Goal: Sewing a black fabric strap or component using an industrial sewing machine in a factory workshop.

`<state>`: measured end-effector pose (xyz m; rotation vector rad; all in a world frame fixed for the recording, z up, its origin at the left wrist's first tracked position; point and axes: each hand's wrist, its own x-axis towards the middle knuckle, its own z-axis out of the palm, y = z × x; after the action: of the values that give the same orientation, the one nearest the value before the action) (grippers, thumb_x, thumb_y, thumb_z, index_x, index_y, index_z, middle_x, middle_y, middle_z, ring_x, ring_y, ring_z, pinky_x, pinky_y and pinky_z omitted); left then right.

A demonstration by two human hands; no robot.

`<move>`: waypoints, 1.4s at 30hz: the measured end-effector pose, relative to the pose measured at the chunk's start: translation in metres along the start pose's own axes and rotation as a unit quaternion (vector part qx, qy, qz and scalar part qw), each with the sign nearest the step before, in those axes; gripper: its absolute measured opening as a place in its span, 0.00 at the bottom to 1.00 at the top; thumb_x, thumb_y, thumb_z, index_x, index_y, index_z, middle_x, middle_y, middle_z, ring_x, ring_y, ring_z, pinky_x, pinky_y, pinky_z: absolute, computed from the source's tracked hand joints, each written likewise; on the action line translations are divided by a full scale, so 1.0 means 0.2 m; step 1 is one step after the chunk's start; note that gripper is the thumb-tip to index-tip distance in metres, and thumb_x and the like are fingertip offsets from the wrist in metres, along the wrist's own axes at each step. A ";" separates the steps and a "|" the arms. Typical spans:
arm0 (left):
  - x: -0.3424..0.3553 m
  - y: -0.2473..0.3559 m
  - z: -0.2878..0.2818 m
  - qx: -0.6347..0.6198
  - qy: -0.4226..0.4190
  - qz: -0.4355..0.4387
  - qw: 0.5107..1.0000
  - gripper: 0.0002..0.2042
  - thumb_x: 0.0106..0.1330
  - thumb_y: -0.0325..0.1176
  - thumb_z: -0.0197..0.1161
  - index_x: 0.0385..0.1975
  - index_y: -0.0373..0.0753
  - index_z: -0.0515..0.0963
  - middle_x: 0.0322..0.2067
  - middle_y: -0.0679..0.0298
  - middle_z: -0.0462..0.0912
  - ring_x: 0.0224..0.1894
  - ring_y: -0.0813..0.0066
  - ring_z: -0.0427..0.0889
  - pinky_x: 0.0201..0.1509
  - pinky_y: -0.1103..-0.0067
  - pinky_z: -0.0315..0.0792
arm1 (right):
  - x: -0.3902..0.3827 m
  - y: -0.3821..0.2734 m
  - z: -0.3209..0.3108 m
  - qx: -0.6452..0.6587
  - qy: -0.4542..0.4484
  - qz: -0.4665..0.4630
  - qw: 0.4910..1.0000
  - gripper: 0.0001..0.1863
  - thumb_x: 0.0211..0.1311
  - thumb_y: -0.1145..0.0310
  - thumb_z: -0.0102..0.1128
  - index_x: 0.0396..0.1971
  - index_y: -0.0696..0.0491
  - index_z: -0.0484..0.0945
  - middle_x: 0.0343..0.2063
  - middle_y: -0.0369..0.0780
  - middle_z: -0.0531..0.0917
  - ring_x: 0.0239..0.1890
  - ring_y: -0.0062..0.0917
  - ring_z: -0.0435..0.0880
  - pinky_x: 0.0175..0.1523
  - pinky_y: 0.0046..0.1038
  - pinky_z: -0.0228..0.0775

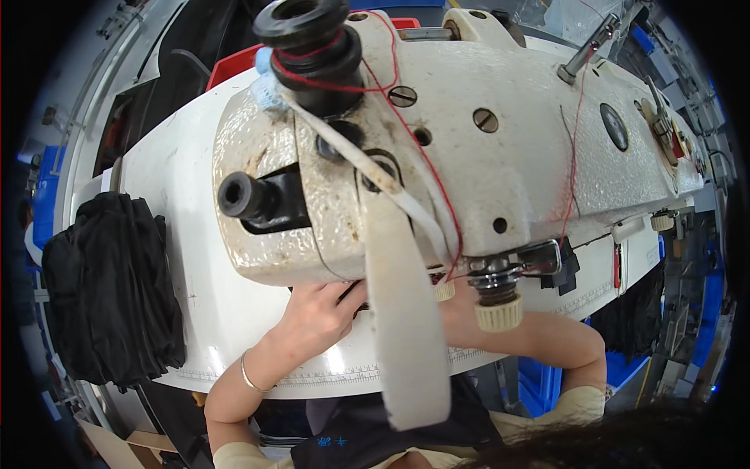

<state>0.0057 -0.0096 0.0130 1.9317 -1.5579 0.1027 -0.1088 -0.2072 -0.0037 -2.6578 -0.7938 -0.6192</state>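
Note:
My left hand [319, 311] rests on the white table under the near end of a sewing machine head [336, 227]. Its visible fingers are bent together, with a dark edge showing beside them, perhaps black cloth; their tips are hidden by the machine. My right hand [461, 313] is mostly covered by the long cream presser lifter lever [406, 328] and the machine, so its fingers do not show. Red thread [422, 156] runs over the machine to a tension dial [498, 301] with a cream knob, close to my right hand.
Folded black fabric [117, 289] lies piled at the table's left edge. A printed ruler strip [328, 377] follows the near edge of the table. Blue bins [547, 383] stand below at the right, and black cloth [633, 313] hangs farther right. A red tray [234, 66] sits behind the machine.

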 end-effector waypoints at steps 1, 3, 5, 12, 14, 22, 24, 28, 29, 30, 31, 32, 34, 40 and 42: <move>0.01 0.00 -0.01 0.014 -0.027 -0.029 0.999 0.17 0.37 0.22 0.64 0.33 0.33 0.82 0.31 0.59 0.81 0.32 0.61 0.80 0.37 0.67 0.75 | 0.00 0.02 0.00 -0.033 -0.022 -0.022 0.999 0.08 0.60 0.66 0.57 0.32 0.56 0.78 0.29 0.45 0.79 0.39 0.39 0.79 0.44 0.43 0.72; 0.03 -0.03 -0.03 0.014 -0.034 -0.042 0.998 0.17 0.37 0.24 0.65 0.33 0.33 0.82 0.28 0.58 0.81 0.29 0.60 0.80 0.35 0.68 0.75 | 0.00 0.07 0.01 -0.043 -0.056 -0.030 0.997 0.08 0.59 0.68 0.56 0.32 0.57 0.78 0.28 0.45 0.79 0.38 0.40 0.80 0.43 0.43 0.73; 0.02 -0.07 -0.04 0.010 -0.057 -0.071 0.996 0.15 0.43 0.24 0.65 0.35 0.36 0.83 0.25 0.58 0.82 0.26 0.59 0.80 0.34 0.69 0.74 | -0.01 0.10 0.02 0.024 -0.093 0.052 0.994 0.08 0.56 0.69 0.56 0.31 0.58 0.78 0.27 0.44 0.79 0.36 0.39 0.81 0.40 0.41 0.74; 0.05 -0.13 -0.04 -0.038 -0.007 -0.202 0.979 0.07 0.56 0.27 0.63 0.34 0.35 0.81 0.25 0.54 0.81 0.28 0.54 0.81 0.37 0.64 0.73 | 0.02 0.14 0.02 0.085 -0.008 0.149 0.985 0.03 0.51 0.73 0.57 0.24 0.57 0.77 0.26 0.42 0.77 0.28 0.33 0.81 0.31 0.35 0.73; 0.10 -0.06 -0.07 0.069 -0.048 -0.162 0.983 0.05 0.57 0.27 0.62 0.32 0.34 0.81 0.25 0.53 0.81 0.29 0.55 0.81 0.36 0.64 0.73 | 0.08 0.13 -0.03 0.064 0.011 0.139 0.988 0.04 0.49 0.72 0.59 0.24 0.57 0.78 0.26 0.41 0.77 0.30 0.32 0.81 0.31 0.33 0.71; 0.10 0.23 -0.32 0.047 -0.261 0.019 0.964 0.21 0.44 0.34 0.73 0.39 0.38 0.77 0.47 0.60 0.73 0.52 0.64 0.72 0.61 0.68 0.62 | 0.07 -0.23 -0.29 0.616 -0.214 0.199 0.732 0.15 0.65 0.74 0.57 0.51 0.52 0.78 0.33 0.36 0.81 0.33 0.22 0.80 0.40 0.25 0.73; 0.08 0.14 -0.33 0.003 -0.253 0.064 0.965 0.19 0.43 0.33 0.72 0.36 0.38 0.76 0.40 0.61 0.75 0.47 0.64 0.73 0.58 0.70 0.64 | 0.06 -0.25 -0.28 0.700 -0.239 0.294 0.606 0.11 0.65 0.72 0.58 0.45 0.58 0.77 0.29 0.37 0.81 0.30 0.20 0.81 0.37 0.23 0.73; -0.04 0.06 -0.36 0.236 -0.053 0.105 0.965 0.11 0.46 0.26 0.65 0.30 0.38 0.74 0.23 0.66 0.71 0.26 0.71 0.72 0.28 0.77 0.64 | 0.14 -0.28 -0.23 0.574 -0.136 0.408 0.697 0.10 0.64 0.72 0.59 0.33 0.61 0.68 0.27 0.41 0.84 0.27 0.20 0.85 0.32 0.22 0.74; -0.08 0.08 -0.37 0.319 0.040 0.106 0.941 0.10 0.46 0.26 0.64 0.30 0.37 0.74 0.22 0.67 0.69 0.23 0.74 0.71 0.23 0.79 0.60 | 0.18 -0.28 -0.21 0.557 -0.113 0.425 0.704 0.10 0.64 0.71 0.58 0.32 0.62 0.70 0.24 0.41 0.84 0.27 0.21 0.85 0.31 0.21 0.73; -0.11 0.11 -0.36 0.379 0.094 0.135 0.911 0.11 0.46 0.25 0.62 0.32 0.36 0.74 0.19 0.68 0.65 0.19 0.76 0.66 0.19 0.81 0.56 | 0.23 -0.28 -0.17 0.502 -0.047 0.408 0.761 0.09 0.65 0.72 0.57 0.31 0.63 0.71 0.23 0.41 0.84 0.28 0.22 0.85 0.31 0.21 0.73; -0.14 0.17 -0.33 0.420 0.090 0.094 0.898 0.16 0.47 0.25 0.62 0.39 0.34 0.77 0.22 0.67 0.66 0.22 0.75 0.68 0.21 0.81 0.60 | 0.28 -0.27 -0.13 0.470 -0.010 0.404 0.784 0.10 0.66 0.72 0.56 0.30 0.64 0.72 0.22 0.41 0.84 0.28 0.22 0.86 0.31 0.21 0.73; -0.16 0.22 -0.30 0.394 0.079 0.037 0.915 0.19 0.47 0.24 0.61 0.43 0.33 0.77 0.26 0.65 0.68 0.25 0.74 0.70 0.24 0.80 0.64 | 0.31 -0.26 -0.08 0.488 0.017 0.419 0.766 0.09 0.67 0.71 0.54 0.32 0.63 0.73 0.25 0.41 0.85 0.29 0.22 0.86 0.33 0.21 0.74; -0.19 0.32 -0.24 0.331 0.001 -0.135 0.934 0.26 0.49 0.24 0.62 0.53 0.32 0.75 0.36 0.60 0.71 0.36 0.68 0.73 0.37 0.75 0.71 | 0.34 -0.24 0.00 0.545 0.047 0.453 0.704 0.10 0.70 0.71 0.52 0.37 0.63 0.74 0.30 0.42 0.86 0.32 0.22 0.86 0.39 0.21 0.76; -0.14 0.37 -0.29 0.146 0.087 -0.124 0.978 0.31 0.53 0.30 0.70 0.59 0.30 0.69 0.54 0.51 0.71 0.55 0.54 0.71 0.59 0.65 0.66 | 0.25 -0.23 0.13 0.614 0.123 0.389 0.675 0.10 0.71 0.72 0.50 0.38 0.63 0.77 0.32 0.38 0.85 0.34 0.17 0.83 0.41 0.19 0.75; -0.05 0.26 -0.31 0.088 0.069 -0.120 0.986 0.34 0.52 0.29 0.72 0.61 0.32 0.66 0.57 0.52 0.71 0.59 0.56 0.70 0.61 0.66 0.66 | 0.24 -0.23 0.10 0.571 0.093 0.373 0.726 0.10 0.71 0.72 0.51 0.38 0.62 0.78 0.32 0.36 0.84 0.35 0.15 0.82 0.41 0.18 0.74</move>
<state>-0.0239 0.0269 0.0809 2.1856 -1.2526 0.2731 -0.0927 -0.1415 0.0090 -1.4663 0.0782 -0.0628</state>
